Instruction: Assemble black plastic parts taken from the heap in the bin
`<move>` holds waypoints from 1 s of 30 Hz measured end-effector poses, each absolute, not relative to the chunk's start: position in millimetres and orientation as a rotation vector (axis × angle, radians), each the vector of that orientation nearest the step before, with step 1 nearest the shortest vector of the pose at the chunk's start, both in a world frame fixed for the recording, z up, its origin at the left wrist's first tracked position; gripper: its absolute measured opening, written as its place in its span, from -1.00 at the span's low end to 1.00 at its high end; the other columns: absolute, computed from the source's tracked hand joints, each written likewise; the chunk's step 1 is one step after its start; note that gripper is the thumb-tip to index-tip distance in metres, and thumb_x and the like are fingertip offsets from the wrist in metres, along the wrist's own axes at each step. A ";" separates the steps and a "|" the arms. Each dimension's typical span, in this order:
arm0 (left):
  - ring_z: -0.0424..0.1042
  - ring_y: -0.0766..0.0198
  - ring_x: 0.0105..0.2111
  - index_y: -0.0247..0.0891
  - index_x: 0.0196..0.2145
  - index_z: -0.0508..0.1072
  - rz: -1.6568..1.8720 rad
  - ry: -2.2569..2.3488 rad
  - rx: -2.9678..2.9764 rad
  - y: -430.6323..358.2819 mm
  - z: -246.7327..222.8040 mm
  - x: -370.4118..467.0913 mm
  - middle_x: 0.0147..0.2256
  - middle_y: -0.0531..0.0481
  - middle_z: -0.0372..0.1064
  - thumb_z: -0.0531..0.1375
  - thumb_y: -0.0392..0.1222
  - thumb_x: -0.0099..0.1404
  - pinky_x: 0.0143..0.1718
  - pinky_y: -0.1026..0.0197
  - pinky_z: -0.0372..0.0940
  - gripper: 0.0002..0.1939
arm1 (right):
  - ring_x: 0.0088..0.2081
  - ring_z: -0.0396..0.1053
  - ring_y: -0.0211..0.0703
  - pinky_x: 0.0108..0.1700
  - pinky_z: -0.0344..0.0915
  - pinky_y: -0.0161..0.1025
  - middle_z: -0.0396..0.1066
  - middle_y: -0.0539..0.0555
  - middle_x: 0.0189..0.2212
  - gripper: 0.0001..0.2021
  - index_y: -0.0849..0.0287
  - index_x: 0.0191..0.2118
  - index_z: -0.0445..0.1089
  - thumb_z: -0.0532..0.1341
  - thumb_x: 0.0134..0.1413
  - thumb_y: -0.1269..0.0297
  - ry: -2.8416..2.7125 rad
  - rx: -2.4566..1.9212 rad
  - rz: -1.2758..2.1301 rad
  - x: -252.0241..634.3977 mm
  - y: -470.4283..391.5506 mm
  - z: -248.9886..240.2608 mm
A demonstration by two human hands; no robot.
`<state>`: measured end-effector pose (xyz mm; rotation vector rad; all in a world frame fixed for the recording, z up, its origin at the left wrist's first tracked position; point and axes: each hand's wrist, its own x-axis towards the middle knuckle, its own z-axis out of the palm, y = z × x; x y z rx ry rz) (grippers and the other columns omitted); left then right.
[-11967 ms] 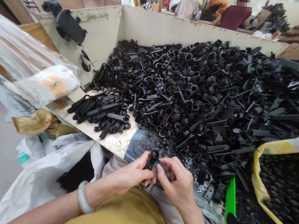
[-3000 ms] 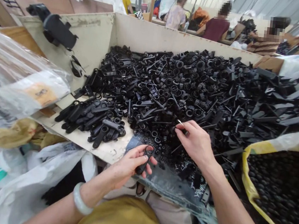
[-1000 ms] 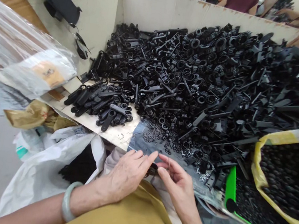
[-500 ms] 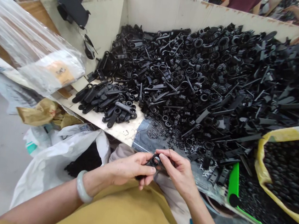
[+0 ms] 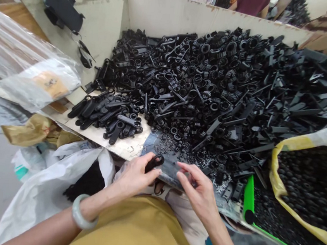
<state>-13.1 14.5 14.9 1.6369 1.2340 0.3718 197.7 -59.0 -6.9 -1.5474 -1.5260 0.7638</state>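
Note:
In my left hand [image 5: 136,174] is a black plastic arm piece [image 5: 156,161] with a ring-shaped end, gripped between thumb and fingers. Most of its length is hidden by the hand. Just below, another dark looped part [image 5: 159,188] shows near my lap; whether the same hand holds it I cannot tell. My right hand [image 5: 196,184] hovers a little to the right, apart from the arm piece. Its thumb and forefinger are bent toward each other, and something dark among the curled fingers is too unclear to name. Behind the hands lie small loose metal and black bits [image 5: 175,145].
A big heap of black plastic parts [image 5: 197,79] fills the walled bench. Several similar arms [image 5: 108,113] are piled at left. At right are a yellow-edged sack [image 5: 278,165] of round black pieces and a green strip [image 5: 249,194]. A white sack [image 5: 35,198] stands lower left.
My hands were together on a dark part; now they have parted. The left has lifted the arm piece slightly up and left. The whole view has shifted a little.

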 end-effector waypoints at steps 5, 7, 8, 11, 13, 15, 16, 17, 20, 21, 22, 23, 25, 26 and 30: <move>0.49 0.12 -0.38 -0.21 -0.33 0.46 0.245 1.448 2.236 30.4 6.5 17.3 -0.40 -0.05 0.53 0.18 -0.20 0.37 -0.36 0.18 0.17 -0.89 | -0.32 0.44 -0.16 -0.24 0.33 -0.25 0.47 0.05 -0.31 -0.84 0.12 -0.16 0.51 0.17 0.39 0.28 -1.643 -1.643 0.520 203.2 -42.7 -16.5; 0.53 0.08 -0.36 -0.22 -0.30 0.49 0.220 1.442 2.280 32.4 2.3 27.6 -0.38 -0.11 0.57 0.17 -0.26 0.36 -0.36 0.17 0.17 -0.90 | -0.29 0.47 -0.15 -0.22 0.34 -0.25 0.47 0.05 -0.31 -0.84 0.12 -0.18 0.48 0.15 0.40 0.29 -1.703 -1.643 0.489 200.7 -36.4 -19.1; 0.54 0.06 -0.36 -0.23 -0.29 0.50 0.218 1.440 2.284 32.7 0.3 31.3 -0.38 -0.13 0.57 0.16 -0.28 0.35 -0.36 0.17 0.16 -0.89 | -0.29 0.47 -0.15 -0.23 0.33 -0.26 0.46 0.04 -0.32 -0.84 0.12 -0.20 0.47 0.15 0.40 0.29 -1.728 -1.650 0.473 199.2 -34.3 -20.4; 0.54 0.04 -0.36 -0.24 -0.29 0.51 0.225 1.424 2.310 32.6 -4.3 35.7 -0.37 -0.16 0.58 0.14 -0.31 0.34 -0.37 0.16 0.16 -0.87 | -0.32 0.47 -0.16 -0.27 0.32 -0.27 0.44 0.04 -0.32 -0.79 0.12 -0.25 0.47 0.12 0.43 0.31 -1.831 -1.685 0.412 195.8 -32.3 -24.9; 0.53 0.07 -0.35 -0.23 -0.31 0.51 0.253 1.406 2.315 32.6 -5.6 34.0 -0.36 -0.14 0.58 0.14 -0.33 0.33 -0.35 0.17 0.17 -0.86 | -0.33 0.48 -0.17 -0.30 0.32 -0.28 0.44 0.05 -0.31 -0.75 0.12 -0.23 0.49 0.08 0.45 0.33 -1.911 -1.702 0.347 194.8 -33.8 -27.8; 0.51 0.13 -0.38 -0.23 -0.35 0.48 0.288 1.401 2.309 32.5 -5.0 28.9 -0.38 -0.09 0.56 0.14 -0.31 0.35 -0.35 0.19 0.16 -0.86 | -0.35 0.49 -0.17 -0.33 0.31 -0.28 0.45 0.06 -0.31 -0.74 0.13 -0.19 0.50 0.06 0.46 0.34 -1.958 -1.713 0.286 195.0 -36.1 -29.5; 0.48 0.17 -0.41 -0.23 -0.38 0.47 0.316 1.405 2.292 32.3 -4.0 25.1 -0.41 -0.06 0.54 0.14 -0.28 0.37 -0.37 0.21 0.16 -0.84 | -0.36 0.49 -0.17 -0.33 0.31 -0.29 0.45 0.06 -0.31 -0.73 0.13 -0.18 0.51 0.05 0.46 0.34 -1.961 -1.712 0.275 195.7 -37.2 -29.6; 0.44 0.21 -0.44 -0.22 -0.41 0.45 0.360 1.412 2.252 32.0 -2.8 20.5 -0.44 -0.02 0.51 0.14 -0.23 0.39 -0.39 0.22 0.15 -0.80 | -0.36 0.49 -0.18 -0.33 0.32 -0.29 0.46 0.05 -0.31 -0.73 0.13 -0.16 0.51 0.05 0.47 0.35 -1.948 -1.704 0.279 196.8 -38.2 -29.3; 0.33 0.28 -0.49 -0.22 -0.46 0.41 0.565 1.433 2.000 29.6 0.4 4.4 -0.52 0.07 0.39 0.16 -0.07 0.40 -0.42 0.26 0.14 -0.71 | -0.32 0.51 -0.19 -0.24 0.35 -0.30 0.47 0.05 -0.30 -0.76 0.12 -0.14 0.52 0.08 0.46 0.34 -1.822 -1.648 0.339 201.1 -40.7 -26.2; 0.32 0.29 -0.47 -0.23 -0.46 0.42 0.629 1.429 1.891 28.4 0.8 -0.4 -0.52 0.09 0.37 0.18 -0.05 0.38 -0.41 0.27 0.15 -0.71 | -0.30 0.51 -0.19 -0.21 0.36 -0.30 0.48 0.05 -0.29 -0.77 0.11 -0.15 0.52 0.10 0.45 0.34 -1.769 -1.636 0.357 202.3 -41.4 -25.1; 0.32 0.28 -0.45 -0.23 -0.45 0.44 0.675 1.418 1.788 27.1 0.7 -4.3 -0.51 0.09 0.36 0.20 -0.04 0.36 -0.39 0.27 0.16 -0.72 | -0.29 0.50 -0.19 -0.20 0.37 -0.30 0.48 0.05 -0.28 -0.80 0.11 -0.15 0.51 0.12 0.44 0.32 -1.725 -1.631 0.370 202.8 -42.0 -24.2; 0.32 0.28 -0.43 -0.24 -0.44 0.46 0.700 1.403 1.699 25.7 0.1 -6.9 -0.49 0.09 0.36 0.22 -0.03 0.34 -0.36 0.27 0.18 -0.73 | -0.29 0.50 -0.19 -0.20 0.37 -0.30 0.49 0.05 -0.28 -0.81 0.10 -0.15 0.51 0.13 0.44 0.31 -1.700 -1.630 0.379 202.6 -42.5 -23.7; 0.32 0.27 -0.40 -0.25 -0.42 0.50 0.730 1.365 1.524 23.5 -2.1 -8.3 -0.46 0.08 0.38 0.25 -0.01 0.29 -0.34 0.27 0.21 -0.74 | -0.29 0.50 -0.18 -0.20 0.38 -0.29 0.49 0.05 -0.27 -0.82 0.10 -0.15 0.51 0.14 0.43 0.28 -1.722 -1.635 0.377 199.4 -42.7 -24.5; 0.31 0.28 -0.41 -0.26 -0.42 0.51 0.741 1.347 1.441 22.8 -3.4 -7.3 -0.46 0.08 0.37 0.26 0.00 0.27 -0.36 0.28 0.20 -0.74 | -0.30 0.50 -0.18 -0.21 0.37 -0.29 0.49 0.06 -0.28 -0.81 0.10 -0.15 0.51 0.13 0.44 0.27 -1.759 -1.640 0.365 196.7 -42.3 -25.6; 0.13 0.38 -0.54 -0.26 -0.40 0.51 0.757 1.299 1.192 21.7 -6.0 0.1 -0.53 0.14 0.26 0.32 0.05 0.21 -0.51 0.31 0.06 -0.71 | -0.34 0.50 -0.20 -0.27 0.34 -0.32 0.49 0.08 -0.31 -0.68 0.11 -0.21 0.52 0.04 0.49 0.24 -1.870 -1.699 0.274 185.1 -38.1 -31.6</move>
